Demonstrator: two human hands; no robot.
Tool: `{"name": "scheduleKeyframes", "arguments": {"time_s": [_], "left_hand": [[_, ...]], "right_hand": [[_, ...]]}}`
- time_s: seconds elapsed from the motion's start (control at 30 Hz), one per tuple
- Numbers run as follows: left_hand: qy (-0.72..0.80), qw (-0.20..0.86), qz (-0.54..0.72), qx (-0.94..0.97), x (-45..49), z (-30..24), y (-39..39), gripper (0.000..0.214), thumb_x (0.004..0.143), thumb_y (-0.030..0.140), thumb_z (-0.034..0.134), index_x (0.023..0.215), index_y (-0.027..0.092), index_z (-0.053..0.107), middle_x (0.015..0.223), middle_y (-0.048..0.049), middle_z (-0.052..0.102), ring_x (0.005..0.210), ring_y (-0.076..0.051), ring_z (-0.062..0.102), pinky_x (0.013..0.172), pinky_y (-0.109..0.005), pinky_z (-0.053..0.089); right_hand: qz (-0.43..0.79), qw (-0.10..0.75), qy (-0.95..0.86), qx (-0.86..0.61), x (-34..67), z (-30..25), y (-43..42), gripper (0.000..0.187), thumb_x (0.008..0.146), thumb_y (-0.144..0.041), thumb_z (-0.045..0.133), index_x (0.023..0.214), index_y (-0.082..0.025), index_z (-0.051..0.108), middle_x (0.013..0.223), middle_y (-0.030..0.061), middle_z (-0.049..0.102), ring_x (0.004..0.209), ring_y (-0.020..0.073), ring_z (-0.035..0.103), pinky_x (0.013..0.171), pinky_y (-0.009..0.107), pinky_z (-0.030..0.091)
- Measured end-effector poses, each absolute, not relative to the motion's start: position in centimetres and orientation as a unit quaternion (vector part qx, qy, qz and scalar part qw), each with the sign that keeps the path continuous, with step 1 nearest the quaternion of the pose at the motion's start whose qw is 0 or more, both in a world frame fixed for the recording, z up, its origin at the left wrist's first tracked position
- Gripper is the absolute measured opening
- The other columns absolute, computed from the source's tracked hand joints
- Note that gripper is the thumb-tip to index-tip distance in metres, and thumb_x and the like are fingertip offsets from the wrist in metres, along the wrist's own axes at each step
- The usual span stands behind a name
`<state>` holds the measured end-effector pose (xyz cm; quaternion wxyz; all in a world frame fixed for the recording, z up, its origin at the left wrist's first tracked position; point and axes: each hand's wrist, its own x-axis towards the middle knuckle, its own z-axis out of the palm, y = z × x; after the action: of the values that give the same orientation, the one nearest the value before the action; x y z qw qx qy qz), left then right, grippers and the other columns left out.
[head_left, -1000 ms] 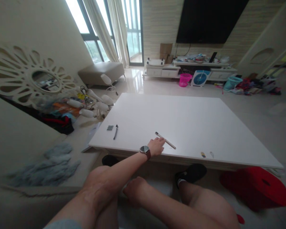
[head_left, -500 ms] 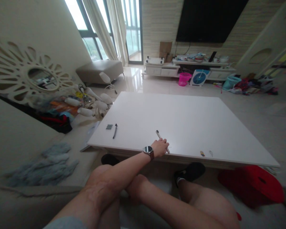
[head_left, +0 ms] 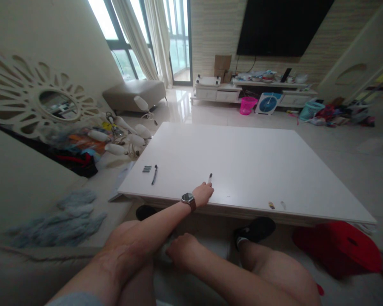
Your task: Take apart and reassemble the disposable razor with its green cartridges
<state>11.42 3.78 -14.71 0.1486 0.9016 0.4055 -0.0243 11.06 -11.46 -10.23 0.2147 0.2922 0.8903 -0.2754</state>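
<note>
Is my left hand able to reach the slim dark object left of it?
Probably yes: nothing stands between your left hand and the slim dark object, though that hand partly covers a pale stick.

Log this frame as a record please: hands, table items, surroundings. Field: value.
left_hand: left hand on the lower part of a slim pale stick, dark end pointing away; exact grip hidden
left_wrist: watch
right_hand: right hand, below the table's near edge; fingers unclear
surface: white table
table_left: three small dark green pieces beside a slim dark tool
table_near_right: small yellow-and-dark piece, small pale piece
floor_right: red object
beyond_table: pink basket, blue-and-white fan
</note>
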Motion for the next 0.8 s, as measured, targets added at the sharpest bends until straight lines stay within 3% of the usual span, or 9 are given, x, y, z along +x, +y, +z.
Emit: {"name": "scheduleKeyframes", "arguments": {"time_s": [0.17, 0.4, 0.47, 0.57, 0.73, 0.8], "left_hand": [[0.465, 0.151, -0.024, 0.872, 9.4, -14.7, 4.7, 0.026, 0.091, 0.011, 0.045, 0.087, 0.018, 0.07, 0.109, -0.0121, 0.062, 0.098, -0.025, 0.058, 0.077, -0.035, 0.051], [0.557, 0.153, -0.059, 0.814, 3.6, -14.4, 8.1, 0.019, 0.091, 0.011, 0.053, 0.093, 0.017, 0.071, 0.114, -0.0113, 0.062, 0.101, -0.023, 0.063, 0.088, -0.036, 0.05], [0.58, 0.158, -0.084, 0.795, 1.0, -14.0, 9.4, 0.016, 0.094, 0.022, 0.058, 0.104, 0.016, 0.068, 0.117, -0.0102, 0.063, 0.103, -0.022, 0.063, 0.091, -0.039, 0.052], [0.61, 0.173, -0.125, 0.763, -3.0, -13.3, 10.7, 0.036, 0.093, 0.035, 0.062, 0.123, 0.016, 0.06, 0.122, -0.0103, 0.062, 0.105, -0.023, 0.063, 0.088, -0.044, 0.055], [0.635, 0.185, -0.147, 0.735, -7.2, -12.3, 10.9, 0.037, 0.094, 0.036, 0.061, 0.124, 0.016, 0.059, 0.123, -0.0104, 0.062, 0.105, -0.023, 0.063, 0.088, -0.044, 0.056], [0.636, 0.187, -0.137, 0.736, -7.5, -12.0, 10.8, 0.029, 0.093, 0.034, 0.063, 0.115, 0.015, 0.064, 0.117, -0.0094, 0.064, 0.103, -0.023, 0.064, 0.089, -0.043, 0.054]], "right_hand": [[-0.272, 0.229, 0.89, 0.285, 11.1, -8.9, -11.5, 0.028, 0.089, -0.024, 0.058, 0.112, -0.015, 0.072, 0.111, 0.0144, 0.075, 0.104, 0.0288, 0.072, 0.082, 0.041, 0.061], [-0.276, 0.247, 0.883, 0.289, 11.2, -7.2, -11.4, 0.029, 0.093, -0.026, 0.057, 0.115, -0.015, 0.072, 0.116, 0.0134, 0.074, 0.107, 0.0271, 0.071, 0.086, 0.038, 0.06], [-0.28, 0.235, 0.884, 0.29, 11.4, -7.2, -11.3, 0.028, 0.094, -0.025, 0.055, 0.114, -0.015, 0.072, 0.115, 0.0127, 0.074, 0.107, 0.0266, 0.071, 0.086, 0.039, 0.06], [-0.284, 0.23, 0.885, 0.289, 11.5, -7.0, -11.2, 0.028, 0.094, -0.024, 0.055, 0.114, -0.014, 0.072, 0.114, 0.0134, 0.074, 0.107, 0.0272, 0.071, 0.087, 0.041, 0.06], [-0.29, 0.236, 0.881, 0.289, 11.5, -6.7, -11.0, 0.026, 0.092, -0.022, 0.058, 0.112, -0.013, 0.072, 0.113, 0.0149, 0.074, 0.106, 0.0282, 0.071, 0.086, 0.043, 0.06], [-0.29, 0.233, 0.882, 0.29, 11.4, -6.7, -11.1, 0.026, 0.091, -0.02, 0.057, 0.112, -0.014, 0.072, 0.113, 0.0152, 0.074, 0.105, 0.0281, 0.071, 0.086, 0.043, 0.06]]}}
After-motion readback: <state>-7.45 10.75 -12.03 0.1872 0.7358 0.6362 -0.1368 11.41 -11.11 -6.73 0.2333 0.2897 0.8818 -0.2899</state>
